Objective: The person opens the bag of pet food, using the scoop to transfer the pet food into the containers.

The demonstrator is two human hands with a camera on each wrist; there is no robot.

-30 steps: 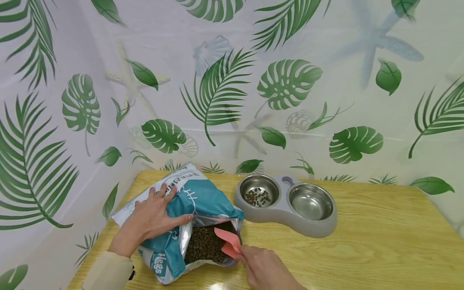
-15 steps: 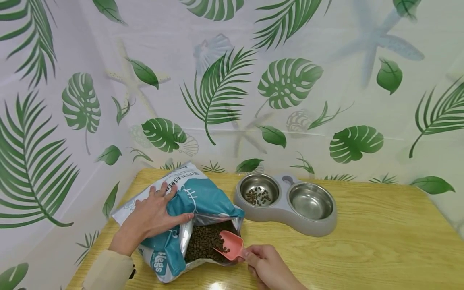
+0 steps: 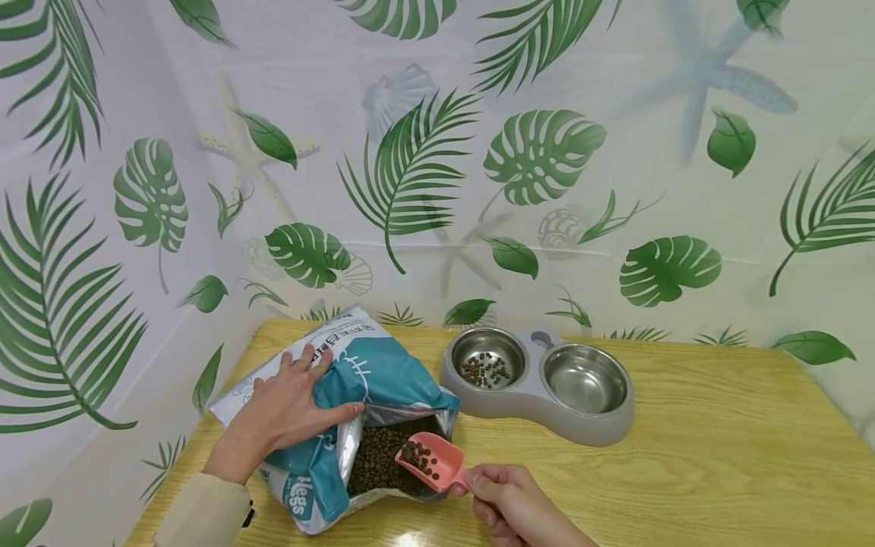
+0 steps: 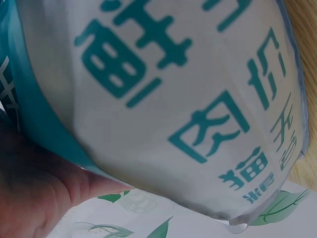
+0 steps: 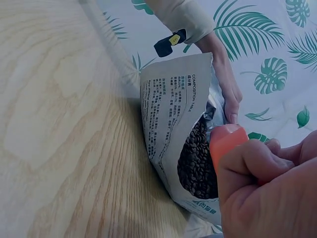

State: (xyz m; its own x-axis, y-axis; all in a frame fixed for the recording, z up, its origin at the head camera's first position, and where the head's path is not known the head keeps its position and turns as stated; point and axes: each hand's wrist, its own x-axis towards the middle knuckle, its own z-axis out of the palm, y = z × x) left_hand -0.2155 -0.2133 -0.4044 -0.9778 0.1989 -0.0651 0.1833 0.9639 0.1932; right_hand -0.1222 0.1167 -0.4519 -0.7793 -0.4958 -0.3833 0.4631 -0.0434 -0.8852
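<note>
A teal and white bag [image 3: 399, 372] of brown kibble [image 3: 372, 460] lies on its side, its mouth toward the near right. Across its top rests my left hand [image 3: 287, 406], fingers spread, thumb beside the folded opening. In the left wrist view the hand [image 4: 44, 193] presses along the printed bag [image 4: 148, 144]. My right hand [image 3: 509, 497] grips the handle of a pink scoop [image 3: 450, 465], which sits at the bag's mouth, tilted up, with some kibble in its bowl. In the right wrist view, fingers curl round the scoop [image 5: 228, 141]; its contents are hidden there.
Right of the bag stands a grey double feeder [image 3: 529, 403]. Its left steel bowl [image 3: 461, 353] has scattered kibble in it; the right steel bowl [image 3: 584, 380] shows bare metal. Behind the wooden table [image 3: 718, 425] hangs a leaf-patterned cloth [image 3: 424, 304].
The scoop has turned from edge-on in the kibble to facing up, carrying pieces, and has lifted slightly. My right hand has rotated and shifted a little right. The left hand stays put.
</note>
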